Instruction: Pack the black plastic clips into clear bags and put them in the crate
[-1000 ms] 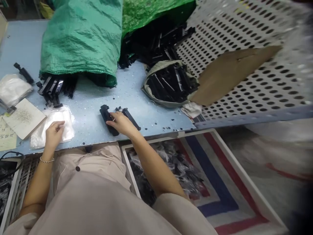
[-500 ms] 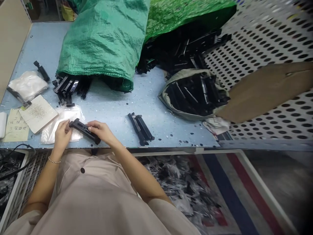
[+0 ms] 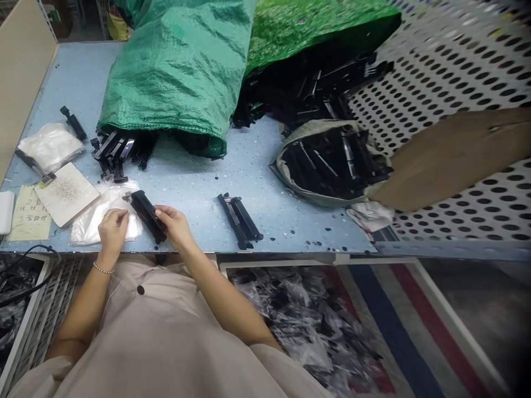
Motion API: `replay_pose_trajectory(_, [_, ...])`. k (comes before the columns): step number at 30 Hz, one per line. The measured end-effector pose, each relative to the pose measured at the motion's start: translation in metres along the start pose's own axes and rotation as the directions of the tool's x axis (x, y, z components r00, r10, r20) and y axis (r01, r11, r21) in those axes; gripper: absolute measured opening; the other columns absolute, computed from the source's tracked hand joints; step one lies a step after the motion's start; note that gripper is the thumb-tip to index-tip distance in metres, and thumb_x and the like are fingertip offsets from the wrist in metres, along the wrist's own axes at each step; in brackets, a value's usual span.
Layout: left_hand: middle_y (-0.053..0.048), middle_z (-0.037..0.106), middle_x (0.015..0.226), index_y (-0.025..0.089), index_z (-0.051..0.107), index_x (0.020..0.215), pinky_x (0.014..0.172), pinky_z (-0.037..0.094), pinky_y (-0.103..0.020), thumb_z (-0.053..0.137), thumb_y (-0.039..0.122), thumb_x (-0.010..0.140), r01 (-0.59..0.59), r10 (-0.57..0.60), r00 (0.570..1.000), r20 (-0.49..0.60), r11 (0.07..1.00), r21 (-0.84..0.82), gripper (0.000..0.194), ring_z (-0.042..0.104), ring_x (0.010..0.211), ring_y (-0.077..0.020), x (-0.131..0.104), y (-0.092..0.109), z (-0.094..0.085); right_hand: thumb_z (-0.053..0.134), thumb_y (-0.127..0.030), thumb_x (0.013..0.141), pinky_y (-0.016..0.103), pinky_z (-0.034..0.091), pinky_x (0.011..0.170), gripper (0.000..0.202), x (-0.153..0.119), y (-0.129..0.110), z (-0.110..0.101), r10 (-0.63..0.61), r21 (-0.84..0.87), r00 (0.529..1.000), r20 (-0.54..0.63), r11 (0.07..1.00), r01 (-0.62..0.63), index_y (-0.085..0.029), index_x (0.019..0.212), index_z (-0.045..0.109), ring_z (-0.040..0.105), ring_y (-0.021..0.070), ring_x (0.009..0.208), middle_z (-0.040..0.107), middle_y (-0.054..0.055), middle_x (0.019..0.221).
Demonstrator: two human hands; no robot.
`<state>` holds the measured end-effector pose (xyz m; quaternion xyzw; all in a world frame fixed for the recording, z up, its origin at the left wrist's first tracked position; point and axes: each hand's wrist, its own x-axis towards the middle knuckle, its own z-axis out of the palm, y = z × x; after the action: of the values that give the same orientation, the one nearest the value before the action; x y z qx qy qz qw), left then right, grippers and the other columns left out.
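Observation:
My right hand grips a long black plastic part by its right side, fingers and thumb closed on it. The part is held tilted above the table's front edge, its upper end pointing away to the left. My left hand is just left of the part, apart from it, with thumb and fingertips pressed together. Whatever that pinch holds, if anything, is too small to make out. Beneath and behind my left hand lies a pile of clear plastic bags. Two similar black parts lie side by side to the right.
A green woven sack spills black parts on the blue table. An open grey-green bag of parts stands right. A white tile, paper note and more bags lie left. Below sits a crate of bagged parts.
The black part has turned in my right hand and now points more steeply away from me. My left hand has come off its end and moved slightly right and down.

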<state>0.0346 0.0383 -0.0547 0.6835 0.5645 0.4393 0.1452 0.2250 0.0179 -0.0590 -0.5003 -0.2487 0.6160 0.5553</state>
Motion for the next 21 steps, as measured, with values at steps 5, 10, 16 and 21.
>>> replay_pose_trajectory(5, [-0.006, 0.064, 0.098, 0.017, 0.073, 0.101, 0.075, 0.055, -0.029, 0.055, 0.010, 0.084, -0.004, -0.002, 0.996, 0.087, 0.998, 0.066, 0.025, 0.062, 0.075, -0.0139, 0.005, 0.000, 0.007, 0.083, -0.042, 0.064, 0.030, 0.050, 0.072, 0.036, -0.003, 0.002, 0.001, 0.079, 0.100, 0.997, 0.009, 0.992, -0.079, -0.020, 0.090, 0.072, 0.061, 0.0153, 0.072, 0.072, 0.001, 0.082])
replay_pose_trajectory(10, [-0.012, 0.056, 0.129, 0.018, 0.061, 0.132, 0.084, 0.057, -0.032, 0.051, 0.005, 0.080, -0.074, 0.058, 0.984, 0.168, 0.993, 0.089, 0.055, 0.065, 0.093, -0.0178, 0.016, 0.002, 0.006, 0.070, -0.037, 0.080, 0.036, 0.051, 0.087, 0.024, -0.012, 0.004, -0.003, -0.241, -0.240, 0.970, 0.028, 0.940, 0.241, -0.022, 0.099, 0.071, 0.064, 0.0197, 0.093, 0.071, 0.005, 0.103])
replay_pose_trajectory(16, [-0.015, 0.045, 0.150, 0.021, 0.036, 0.154, 0.106, 0.052, -0.039, 0.046, 0.003, 0.083, -0.304, 0.265, 0.921, 0.285, 0.947, 0.101, 0.074, 0.052, 0.134, -0.0275, 0.002, 0.025, 0.010, 0.061, -0.032, 0.089, 0.039, 0.048, 0.098, 0.015, -0.019, 0.008, 0.006, -0.482, -0.435, 0.864, 0.142, 0.754, 0.492, -0.023, 0.098, 0.070, 0.061, 0.0218, 0.108, 0.067, 0.008, 0.110])
replay_pose_trajectory(21, [-0.015, 0.046, 0.148, 0.026, 0.019, 0.160, 0.110, 0.050, -0.042, 0.040, -0.001, 0.085, -0.451, 0.433, 0.823, 0.368, 0.891, -0.041, 0.083, 0.050, 0.137, -0.0262, -0.034, 0.033, 0.019, 0.066, -0.042, 0.082, 0.034, 0.052, 0.080, 0.030, -0.004, 0.017, 0.010, -0.192, -0.119, 0.974, -0.122, 0.977, 0.178, -0.020, 0.102, 0.065, 0.063, 0.0188, 0.085, 0.068, 0.004, 0.091])
